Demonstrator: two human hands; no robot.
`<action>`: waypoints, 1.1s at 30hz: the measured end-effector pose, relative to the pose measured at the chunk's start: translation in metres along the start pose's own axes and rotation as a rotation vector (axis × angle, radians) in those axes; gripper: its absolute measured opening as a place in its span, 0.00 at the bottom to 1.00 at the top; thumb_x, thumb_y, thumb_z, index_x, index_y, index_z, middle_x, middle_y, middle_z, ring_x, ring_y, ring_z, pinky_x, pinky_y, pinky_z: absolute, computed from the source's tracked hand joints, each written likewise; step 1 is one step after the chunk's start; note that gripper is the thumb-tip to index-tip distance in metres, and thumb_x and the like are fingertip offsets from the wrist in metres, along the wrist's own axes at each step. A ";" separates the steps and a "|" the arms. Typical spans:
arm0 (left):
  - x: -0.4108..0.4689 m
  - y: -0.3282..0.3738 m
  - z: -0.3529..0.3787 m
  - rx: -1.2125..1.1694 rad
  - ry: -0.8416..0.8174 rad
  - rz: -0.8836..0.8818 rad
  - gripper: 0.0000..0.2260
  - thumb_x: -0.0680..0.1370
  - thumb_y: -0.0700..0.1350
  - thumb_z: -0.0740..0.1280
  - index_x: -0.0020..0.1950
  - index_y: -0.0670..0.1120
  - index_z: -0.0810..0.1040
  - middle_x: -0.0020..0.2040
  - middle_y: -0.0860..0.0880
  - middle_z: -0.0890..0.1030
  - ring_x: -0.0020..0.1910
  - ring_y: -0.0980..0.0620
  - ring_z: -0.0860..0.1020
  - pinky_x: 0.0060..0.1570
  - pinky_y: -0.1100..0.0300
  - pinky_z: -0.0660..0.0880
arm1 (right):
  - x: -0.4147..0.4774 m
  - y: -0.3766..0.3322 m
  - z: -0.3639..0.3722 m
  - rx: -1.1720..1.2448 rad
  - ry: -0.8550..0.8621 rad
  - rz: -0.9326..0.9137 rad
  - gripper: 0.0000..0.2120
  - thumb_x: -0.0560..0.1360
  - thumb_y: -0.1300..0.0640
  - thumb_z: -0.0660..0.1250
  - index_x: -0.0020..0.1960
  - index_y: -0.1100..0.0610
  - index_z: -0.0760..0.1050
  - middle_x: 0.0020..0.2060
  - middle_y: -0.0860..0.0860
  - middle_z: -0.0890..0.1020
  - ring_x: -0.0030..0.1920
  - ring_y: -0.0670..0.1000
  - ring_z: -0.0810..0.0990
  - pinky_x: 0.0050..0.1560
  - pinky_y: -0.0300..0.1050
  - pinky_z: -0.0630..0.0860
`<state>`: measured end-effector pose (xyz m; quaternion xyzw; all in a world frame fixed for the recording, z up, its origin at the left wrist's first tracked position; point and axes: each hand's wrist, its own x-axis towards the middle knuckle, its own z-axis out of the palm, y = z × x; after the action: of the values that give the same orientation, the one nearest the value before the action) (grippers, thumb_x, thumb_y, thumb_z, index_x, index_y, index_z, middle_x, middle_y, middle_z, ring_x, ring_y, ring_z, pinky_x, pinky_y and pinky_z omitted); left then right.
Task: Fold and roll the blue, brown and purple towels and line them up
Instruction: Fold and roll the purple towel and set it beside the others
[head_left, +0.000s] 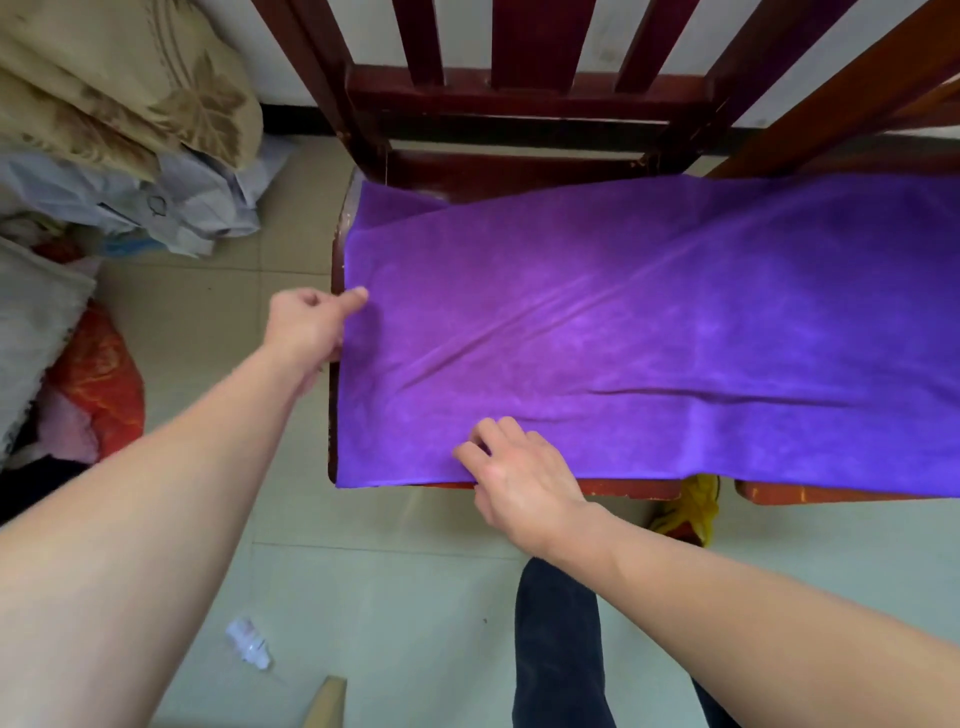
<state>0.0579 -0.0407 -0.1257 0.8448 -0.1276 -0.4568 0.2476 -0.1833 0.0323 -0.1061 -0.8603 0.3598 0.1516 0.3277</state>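
The purple towel (649, 322) lies spread flat over two dark red wooden chair seats (623, 488), running off the right edge of the view. It is folded lengthwise, with a lower layer showing at the far left corner. My left hand (311, 325) pinches the towel's left edge about halfway along, thumb on top. My right hand (511, 475) grips the near edge close to the near left corner, fingers curled on the cloth. No blue or brown towel is in view.
The chair backrest slats (519, 78) rise behind the towel. Piled cushions and bedding (130, 104), plastic bags and a red bag (98, 384) crowd the floor at left. A small plastic bottle (249, 642) lies on the tiles, a yellow bag (696, 509) under the seats.
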 end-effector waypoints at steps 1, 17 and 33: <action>0.005 0.012 0.000 -0.017 -0.019 0.007 0.14 0.74 0.49 0.72 0.36 0.48 0.69 0.30 0.48 0.70 0.23 0.54 0.68 0.32 0.59 0.71 | 0.005 -0.004 0.005 0.007 -0.016 -0.009 0.18 0.71 0.64 0.62 0.61 0.57 0.72 0.56 0.54 0.72 0.54 0.58 0.69 0.42 0.50 0.63; 0.044 0.094 0.021 -0.139 0.389 0.184 0.10 0.69 0.37 0.70 0.41 0.51 0.73 0.41 0.50 0.78 0.41 0.52 0.78 0.36 0.64 0.77 | 0.000 0.024 -0.007 0.218 -0.170 0.076 0.22 0.74 0.58 0.63 0.68 0.51 0.68 0.61 0.49 0.68 0.61 0.53 0.68 0.49 0.48 0.71; -0.208 0.001 0.206 0.321 -0.153 0.329 0.06 0.71 0.39 0.67 0.40 0.50 0.77 0.29 0.54 0.75 0.40 0.45 0.79 0.40 0.56 0.74 | -0.165 0.288 -0.125 0.351 0.399 0.986 0.13 0.73 0.57 0.70 0.56 0.58 0.80 0.53 0.59 0.84 0.55 0.59 0.81 0.57 0.51 0.75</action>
<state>-0.2290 -0.0117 -0.0730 0.8041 -0.3529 -0.4471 0.1705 -0.5015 -0.1178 -0.0624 -0.5346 0.7944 0.0592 0.2820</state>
